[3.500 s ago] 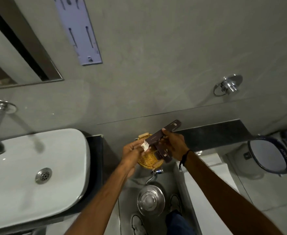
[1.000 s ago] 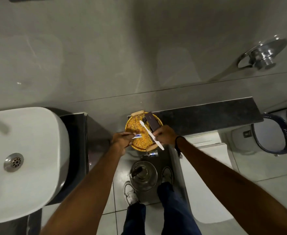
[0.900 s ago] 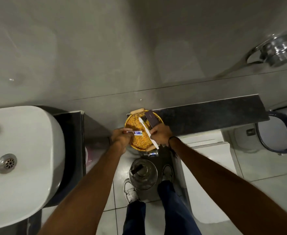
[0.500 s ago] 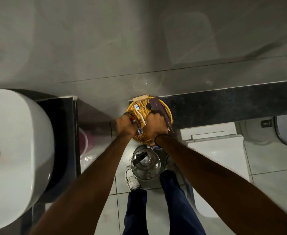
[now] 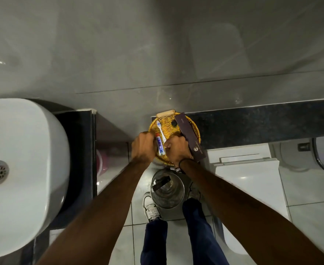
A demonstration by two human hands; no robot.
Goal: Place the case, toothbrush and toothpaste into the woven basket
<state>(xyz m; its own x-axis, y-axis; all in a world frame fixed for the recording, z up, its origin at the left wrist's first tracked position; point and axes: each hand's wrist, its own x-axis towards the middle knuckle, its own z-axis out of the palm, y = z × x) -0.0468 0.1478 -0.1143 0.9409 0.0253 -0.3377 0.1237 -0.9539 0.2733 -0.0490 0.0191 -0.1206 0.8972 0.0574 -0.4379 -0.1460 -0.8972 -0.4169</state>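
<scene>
The round yellow woven basket point(image 5: 192, 125) sits at the black ledge's point(image 5: 262, 121) left end. The long maroon case point(image 5: 189, 137) overhangs its right rim. The right hand point(image 5: 177, 150) pinches the white toothbrush point(image 5: 161, 131); the left hand point(image 5: 143, 148) grips the small toothpaste tube point(image 5: 160, 147). Placement seems nearly done; releasing both comes next.

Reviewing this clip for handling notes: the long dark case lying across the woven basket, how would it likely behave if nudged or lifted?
The case looks flat, straight-edged and rigid, so it probably lifts stiffly and won't roll. It rests across the woven basket with its near end past the rim, so a nudge may tip or slide it off. It seems slim, likely light.
</scene>
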